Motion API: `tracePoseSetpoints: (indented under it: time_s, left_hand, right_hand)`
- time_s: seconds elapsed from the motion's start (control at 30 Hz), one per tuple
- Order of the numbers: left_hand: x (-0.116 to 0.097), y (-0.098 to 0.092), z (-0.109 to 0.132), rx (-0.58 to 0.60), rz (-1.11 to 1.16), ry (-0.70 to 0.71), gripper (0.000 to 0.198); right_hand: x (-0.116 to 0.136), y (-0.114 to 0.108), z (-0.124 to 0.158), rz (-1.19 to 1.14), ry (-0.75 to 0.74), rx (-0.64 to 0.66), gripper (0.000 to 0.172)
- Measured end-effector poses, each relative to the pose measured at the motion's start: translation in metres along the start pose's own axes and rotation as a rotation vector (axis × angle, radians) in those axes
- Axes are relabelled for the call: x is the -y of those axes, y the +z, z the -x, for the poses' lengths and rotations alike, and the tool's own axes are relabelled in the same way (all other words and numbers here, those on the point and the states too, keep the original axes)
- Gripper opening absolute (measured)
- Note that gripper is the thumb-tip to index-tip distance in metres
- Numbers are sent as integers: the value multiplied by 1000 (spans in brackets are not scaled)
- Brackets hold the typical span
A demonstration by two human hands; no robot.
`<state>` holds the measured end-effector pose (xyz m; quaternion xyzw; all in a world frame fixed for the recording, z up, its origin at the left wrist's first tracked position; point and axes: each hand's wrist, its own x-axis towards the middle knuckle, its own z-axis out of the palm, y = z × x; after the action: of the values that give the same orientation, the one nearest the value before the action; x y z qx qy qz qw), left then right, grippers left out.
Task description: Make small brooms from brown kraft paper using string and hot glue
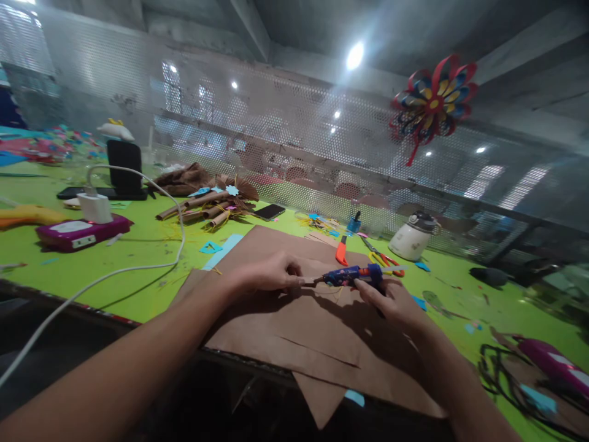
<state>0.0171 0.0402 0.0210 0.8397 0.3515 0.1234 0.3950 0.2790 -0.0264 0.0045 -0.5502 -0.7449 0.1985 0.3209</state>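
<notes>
Item: blue glue gun (350, 275), gripped in my right hand (391, 302) above the brown paper (276, 334), nozzle meeting a small piece (308, 281) pinched in my left hand (271, 273); hazard, as I judge it: glue burning those close fingertips.

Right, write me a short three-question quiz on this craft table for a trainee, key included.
1. Multiple choice: what does the right hand grip?
A. scissors
B. glue gun
C. phone
2. True or false: the left hand has its fingers pinched together at the nozzle end of the gun.
3. Fill in the missing word: both hands work over brown paper sheets, which lie on a table top coloured ____.

Key
1. B
2. True
3. green
</notes>
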Motion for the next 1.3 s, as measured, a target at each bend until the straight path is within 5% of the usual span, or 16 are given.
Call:
tracePoseSetpoints:
  time_s: [0.43, 0.63, 1.3]
  left_hand:
    - [18, 3, -12, -78, -153, 97, 40]
    - [16, 3, -10, -95, -152, 107, 39]
    - [9, 3, -7, -83, -116, 117, 47]
  right_hand:
    - [4, 1, 0, 73, 6, -1, 39]
    - [1, 0, -1, 65, -8, 56, 42]
    - [7, 1, -1, 116, 17, -78, 42]
